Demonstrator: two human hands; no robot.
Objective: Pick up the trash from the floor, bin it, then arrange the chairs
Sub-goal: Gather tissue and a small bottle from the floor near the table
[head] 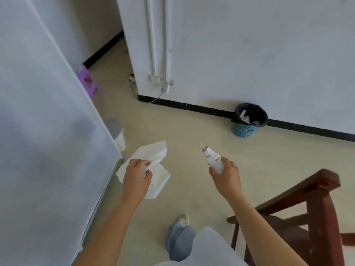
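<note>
My left hand (136, 177) grips a crumpled white paper tissue (153, 158) that hangs out above and below the fingers. My right hand (226, 177) holds a small white plastic bottle (212, 159) with a straw in its top, neck pointing up and away. Both are held above the floor in front of me. A blue basket bin (242, 130) lined with a black bag stands against the wall ahead to the right, with white trash inside. A dark wooden chair (317, 204) stands at the lower right, beside my right forearm.
A large white cabinet (38, 131) fills the left side. A purple stool (87, 81) stands behind it in the far corner. Pipes, a wall socket (165, 86) and a cable run down the wall corner. My shoe (182, 220) and trouser leg show below.
</note>
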